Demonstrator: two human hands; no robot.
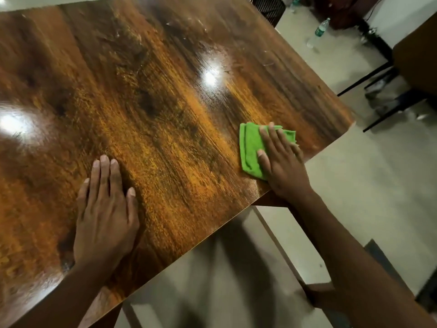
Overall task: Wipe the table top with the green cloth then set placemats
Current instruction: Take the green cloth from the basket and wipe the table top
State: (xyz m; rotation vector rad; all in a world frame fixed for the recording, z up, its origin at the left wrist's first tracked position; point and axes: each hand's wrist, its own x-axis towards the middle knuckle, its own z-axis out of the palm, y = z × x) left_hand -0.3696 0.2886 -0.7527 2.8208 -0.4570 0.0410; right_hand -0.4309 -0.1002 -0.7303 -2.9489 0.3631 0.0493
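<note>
1. One big wooden table top (146, 95) fills most of the view. It is shiny, with two bright light spots, and pale smears show near its far edge.
2. Two bare hands are on it. The left hand (105, 209) lies flat on the wood with straight fingers and holds nothing. I think it steadies the person.
3. The right hand (281, 162) presses flat on the green cloth (251, 147), with fingers spread and not curled round it.
4. The green cloth is folded and sits near the right corner of the table top, close to the near edge.
5. Two plastic bottles (319, 31) stand on the floor far off, beside dark chair legs (378, 91).
6. I think the wiping step is going on now. The placemat step is not yet begun.
7. The next move needs the right hand to push the cloth over the rest of the wood, up to the pale smears, while pressing down.
8. No placemats show anywhere. The left side of the table top is cut off, the picture is a bit blurry, and part of the cloth hides under the hand.
</note>
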